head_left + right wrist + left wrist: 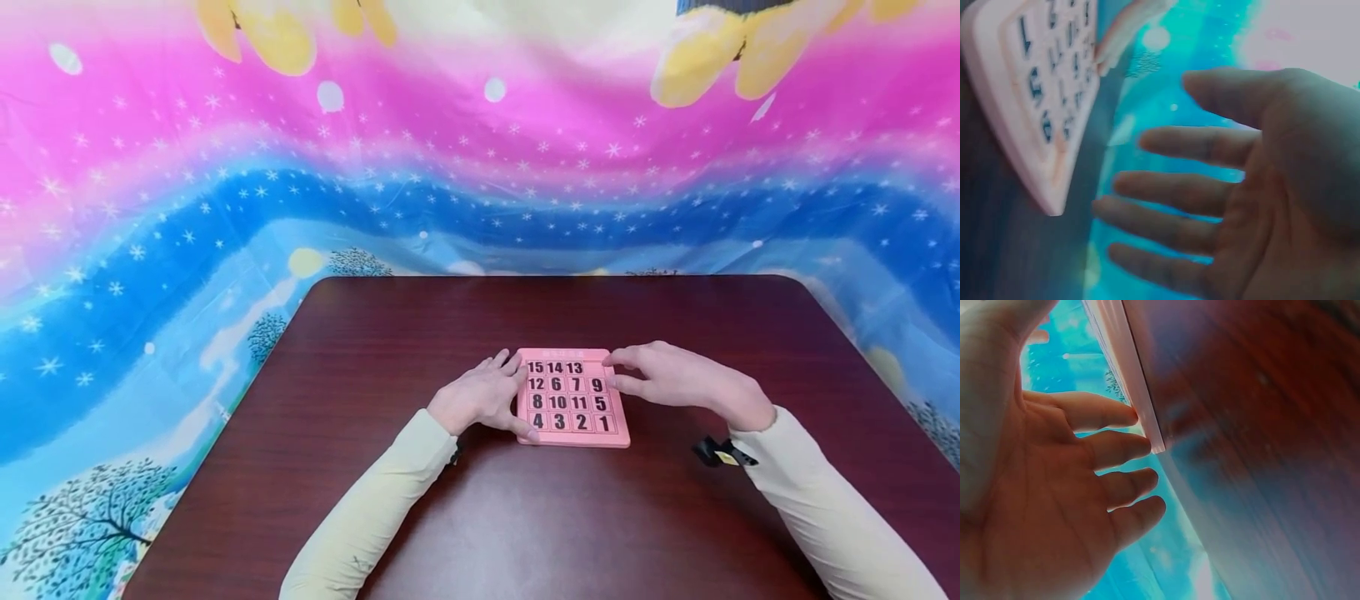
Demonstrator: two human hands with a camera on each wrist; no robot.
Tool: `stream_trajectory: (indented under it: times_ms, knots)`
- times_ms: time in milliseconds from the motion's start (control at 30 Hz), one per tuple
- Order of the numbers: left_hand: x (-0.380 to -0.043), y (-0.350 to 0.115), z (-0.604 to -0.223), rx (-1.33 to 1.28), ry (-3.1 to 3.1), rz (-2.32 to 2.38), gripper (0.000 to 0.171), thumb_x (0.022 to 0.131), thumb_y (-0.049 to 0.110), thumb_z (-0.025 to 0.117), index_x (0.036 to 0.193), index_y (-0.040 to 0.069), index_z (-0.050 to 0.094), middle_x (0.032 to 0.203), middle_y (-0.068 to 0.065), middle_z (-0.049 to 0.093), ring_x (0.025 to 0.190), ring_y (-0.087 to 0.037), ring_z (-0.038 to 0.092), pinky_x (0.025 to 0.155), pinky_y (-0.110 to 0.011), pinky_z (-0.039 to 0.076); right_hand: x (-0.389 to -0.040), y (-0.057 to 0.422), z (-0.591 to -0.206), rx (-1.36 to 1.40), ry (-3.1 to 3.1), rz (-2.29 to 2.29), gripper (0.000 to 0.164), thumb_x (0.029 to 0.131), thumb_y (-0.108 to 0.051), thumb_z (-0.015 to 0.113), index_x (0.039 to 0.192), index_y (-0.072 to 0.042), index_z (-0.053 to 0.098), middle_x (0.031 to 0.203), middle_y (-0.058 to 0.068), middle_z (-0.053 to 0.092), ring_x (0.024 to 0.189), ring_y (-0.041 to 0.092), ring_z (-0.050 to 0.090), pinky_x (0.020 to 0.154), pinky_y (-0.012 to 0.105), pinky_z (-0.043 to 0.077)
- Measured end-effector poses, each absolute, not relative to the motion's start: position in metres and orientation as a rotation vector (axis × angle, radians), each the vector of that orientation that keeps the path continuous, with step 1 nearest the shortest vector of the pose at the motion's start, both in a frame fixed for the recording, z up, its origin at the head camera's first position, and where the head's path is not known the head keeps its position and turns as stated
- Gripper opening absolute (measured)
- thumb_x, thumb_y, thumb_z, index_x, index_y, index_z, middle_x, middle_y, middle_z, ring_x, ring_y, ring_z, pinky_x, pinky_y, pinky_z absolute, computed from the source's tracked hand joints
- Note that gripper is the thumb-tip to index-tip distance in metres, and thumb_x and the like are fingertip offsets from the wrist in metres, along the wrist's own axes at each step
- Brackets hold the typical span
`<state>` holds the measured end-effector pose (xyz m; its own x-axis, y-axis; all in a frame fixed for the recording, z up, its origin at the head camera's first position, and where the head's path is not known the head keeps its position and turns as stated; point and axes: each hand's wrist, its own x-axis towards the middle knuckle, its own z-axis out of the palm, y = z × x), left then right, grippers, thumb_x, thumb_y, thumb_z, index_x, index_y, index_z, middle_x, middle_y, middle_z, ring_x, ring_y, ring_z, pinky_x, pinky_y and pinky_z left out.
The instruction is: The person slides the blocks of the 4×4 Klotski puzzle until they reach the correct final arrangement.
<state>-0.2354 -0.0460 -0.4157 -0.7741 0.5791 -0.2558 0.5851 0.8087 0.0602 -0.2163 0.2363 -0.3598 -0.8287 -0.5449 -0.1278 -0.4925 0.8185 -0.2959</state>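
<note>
Head view: The board, a pink number puzzle, lies flat on the desk between the two grips. Its tiles read, from the far row to the near: 15, 14, 13; 12, 6, 7, 9; 8, 10, 11, 5; 4, 3, 2, 1. A bare pink slot ends the far row, just beside the right grip's fingertips. Pale lettering on the far rim is too faint to read. The left grip is spread along the board's left side, thumb at the near corner, fingers reaching toward the far one. The right grip is relaxed, palm down, fingers extended toward the right edge from a bent wrist. Below its wrist is a black device with a yellow label, illegible.

Left wrist view: The palm faces the camera, four fingers parted and lightly bent. The upper two fingertips meet the board's edge; the lower two extend past its corner.

Right wrist view: The thumb and four fingers stand apart, pinching nothing. The board is beyond the fingertips; 1, 5 and 9 run along its nearer side, remaining figures blurred.
</note>
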Motion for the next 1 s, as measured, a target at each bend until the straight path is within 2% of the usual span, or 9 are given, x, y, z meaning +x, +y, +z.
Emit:
stream_trajectory:
  times_ms: [433, 700, 1000]
  knots:
    - [-0.237, -0.048, -0.418, 0.919, 2.746, -0.039, 0.12, 0.068, 0.08, 0.067, 0.155, 0.007, 0.027, 0.165, -0.012, 0.019, 0.154, -0.028, 0.015, 0.126, -0.037, 0.021, -0.212, 0.234, -0.393, -0.955, 2.901, -0.279, 0.042, 0.093, -0.024, 0.065, 0.13, -0.004, 0.062, 0.129, 0.017, 0.064, 0.115, 0.034, 0.062, 0.098, 0.052, 0.052]
    - [-0.239, -0.047, -0.418, 0.928, 2.752, -0.036, 0.122, 0.066, 0.081, 0.067, 0.155, 0.007, 0.028, 0.164, -0.012, 0.019, 0.154, -0.026, 0.015, 0.126, -0.035, 0.021, -0.201, 0.232, -0.404, -0.979, 2.881, -0.147, 0.054, 0.093, -0.033, 0.066, 0.139, -0.009, 0.056, 0.144, 0.014, 0.054, 0.12, 0.031, 0.056, 0.096, 0.047, 0.055]
    - [-0.236, -0.048, -0.415, 0.948, 2.751, -0.043, 0.119, 0.069, 0.078, 0.068, 0.154, 0.004, 0.028, 0.164, -0.015, 0.02, 0.153, -0.028, 0.017, 0.126, -0.037, 0.021, -0.194, 0.236, -0.41, -1.054, 2.877, -0.076, 0.062, 0.096, -0.045, 0.058, 0.143, -0.005, 0.051, 0.149, 0.015, 0.048, 0.131, 0.044, 0.048, 0.105, 0.057, 0.046]
